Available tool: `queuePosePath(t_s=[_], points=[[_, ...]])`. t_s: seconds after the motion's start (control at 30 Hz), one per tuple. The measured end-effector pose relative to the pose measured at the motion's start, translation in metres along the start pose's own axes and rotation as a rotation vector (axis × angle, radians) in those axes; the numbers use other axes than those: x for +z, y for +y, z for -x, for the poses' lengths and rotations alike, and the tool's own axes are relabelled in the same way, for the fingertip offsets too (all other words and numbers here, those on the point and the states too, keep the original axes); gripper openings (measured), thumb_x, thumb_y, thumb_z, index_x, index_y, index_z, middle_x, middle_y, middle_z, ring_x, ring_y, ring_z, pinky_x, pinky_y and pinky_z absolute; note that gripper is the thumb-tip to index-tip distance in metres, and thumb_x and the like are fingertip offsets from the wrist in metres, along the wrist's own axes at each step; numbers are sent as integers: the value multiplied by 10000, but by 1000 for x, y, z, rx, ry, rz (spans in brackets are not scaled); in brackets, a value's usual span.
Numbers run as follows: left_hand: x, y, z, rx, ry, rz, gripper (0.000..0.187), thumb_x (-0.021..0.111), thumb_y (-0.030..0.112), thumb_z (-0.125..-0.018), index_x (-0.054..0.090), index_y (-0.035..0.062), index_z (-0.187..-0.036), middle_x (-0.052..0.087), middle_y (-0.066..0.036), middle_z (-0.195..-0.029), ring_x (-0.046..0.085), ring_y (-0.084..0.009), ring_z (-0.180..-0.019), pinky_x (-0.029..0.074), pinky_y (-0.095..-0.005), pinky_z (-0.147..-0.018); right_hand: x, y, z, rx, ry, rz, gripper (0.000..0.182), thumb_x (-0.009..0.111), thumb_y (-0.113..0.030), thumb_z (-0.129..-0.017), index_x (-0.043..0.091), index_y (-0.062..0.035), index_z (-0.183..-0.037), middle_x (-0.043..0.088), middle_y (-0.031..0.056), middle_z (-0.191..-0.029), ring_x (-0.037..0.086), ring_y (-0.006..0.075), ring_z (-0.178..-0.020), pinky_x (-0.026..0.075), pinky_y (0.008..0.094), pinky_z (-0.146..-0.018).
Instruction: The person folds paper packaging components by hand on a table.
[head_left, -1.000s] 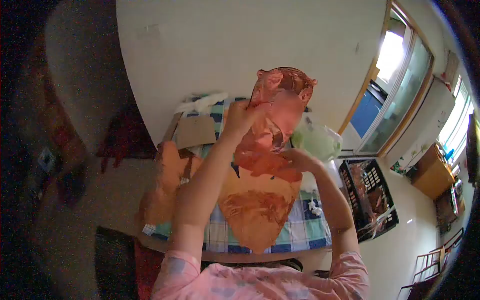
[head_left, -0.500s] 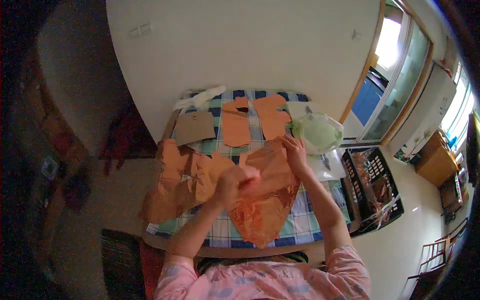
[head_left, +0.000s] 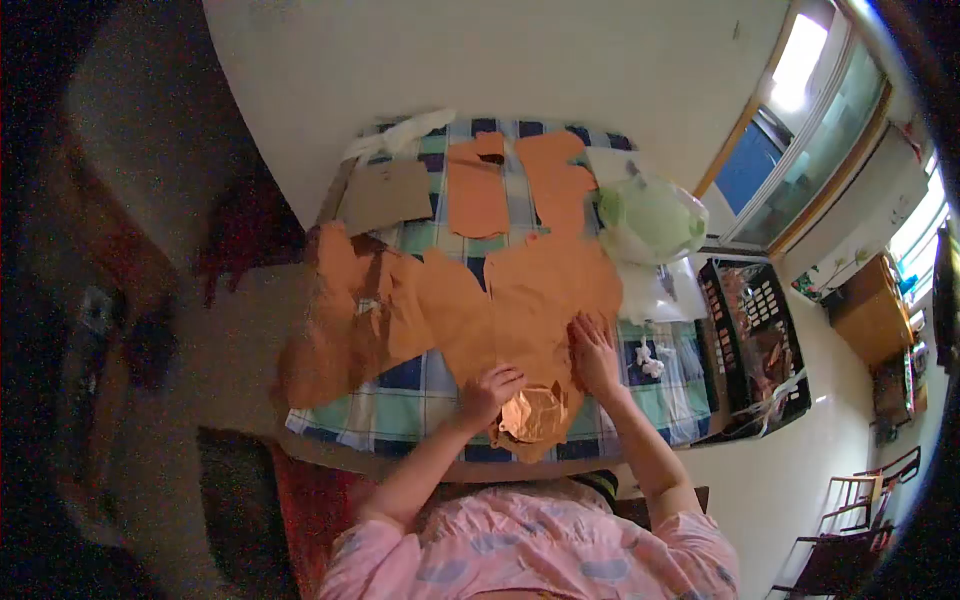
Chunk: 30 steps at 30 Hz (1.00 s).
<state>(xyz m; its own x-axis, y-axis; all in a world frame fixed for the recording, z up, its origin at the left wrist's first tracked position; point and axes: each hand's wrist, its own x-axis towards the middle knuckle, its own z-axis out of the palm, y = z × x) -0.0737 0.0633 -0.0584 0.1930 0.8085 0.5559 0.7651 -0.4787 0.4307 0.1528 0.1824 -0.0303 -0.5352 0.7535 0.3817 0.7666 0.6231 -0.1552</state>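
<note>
A large orange sheet [head_left: 545, 285] lies mostly flat on the checked cloth, with a shiny copper-coloured patch [head_left: 535, 413] at its near end. My left hand [head_left: 490, 395] rests on the sheet's lower left, its fingers pointing right beside the shiny patch. Higher up on the right edge, my right hand [head_left: 596, 357] presses flat with its fingers slightly apart. To the left lies a wrinkled, partly folded orange piece [head_left: 335, 320] in contact with the large sheet.
Behind are two orange cut pieces [head_left: 478, 200] [head_left: 560, 190], a brown-grey piece [head_left: 385, 197] and white material [head_left: 400, 133]. A clear bag with green contents [head_left: 652, 220] lies at the right, near a small white item [head_left: 649, 360] and a black basket [head_left: 755, 340].
The large sheet was crumpled and now lies flatter. My left hand has moved nearer the front edge, and my right hand has come down from the sheet's top. The camera view has shifted.
</note>
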Motion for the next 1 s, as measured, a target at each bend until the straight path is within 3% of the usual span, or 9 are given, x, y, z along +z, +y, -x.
queuePosePath(t_s=[0.1, 0.37, 0.87, 0.97, 1.0], points=[[15, -15, 8, 56, 12, 13, 237, 592, 118, -772, 688, 99, -988, 659, -31, -1033, 610, -219, -988, 523, -327, -759, -2, -6, 6, 37, -22, 15, 446, 500, -113, -846, 492, -35, -1284, 477, 154, -1341, 403, 301, -1282, 236, 486, -1089], [-22, 7, -6, 73, 13, -54, 222, 600, 94, -758, 681, 52, -960, 649, -79, -965, 611, -233, -962, 520, -325, -762, -7, -15, -5, 32, 33, -11, 421, 489, -92, -856, 503, -36, -1273, 490, 143, -1332, 414, 309, -1271, 276, 485, -1065], [-41, 14, 0, 29, -97, 46, 277, 577, 75, -760, 669, 80, -1021, 615, -114, -1105, 572, -271, -1055, 486, -353, -876, -2, -11, 4, 56, 8, -24, 456, 488, -103, -847, 473, -51, -1300, 463, 128, -1357, 416, 292, -1269, 282, 472, -1069], [-43, 15, 2, -60, -126, 115, 300, 592, 38, -753, 667, 89, -1039, 608, -120, -1138, 575, -285, -1057, 492, -361, -872, 0, -12, 2, 72, 7, -21, 438, 479, -108, -858, 481, -49, -1292, 470, 128, -1350, 427, 291, -1260, 285, 469, -1067], [-41, 14, 4, -208, -131, 264, 307, 596, 27, -753, 665, 85, -1046, 610, -123, -1134, 577, -291, -1055, 493, -363, -870, 0, -13, 1, 79, 5, -14, 430, 475, -109, -862, 485, -48, -1288, 474, 128, -1346, 431, 291, -1256, 287, 468, -1067]])
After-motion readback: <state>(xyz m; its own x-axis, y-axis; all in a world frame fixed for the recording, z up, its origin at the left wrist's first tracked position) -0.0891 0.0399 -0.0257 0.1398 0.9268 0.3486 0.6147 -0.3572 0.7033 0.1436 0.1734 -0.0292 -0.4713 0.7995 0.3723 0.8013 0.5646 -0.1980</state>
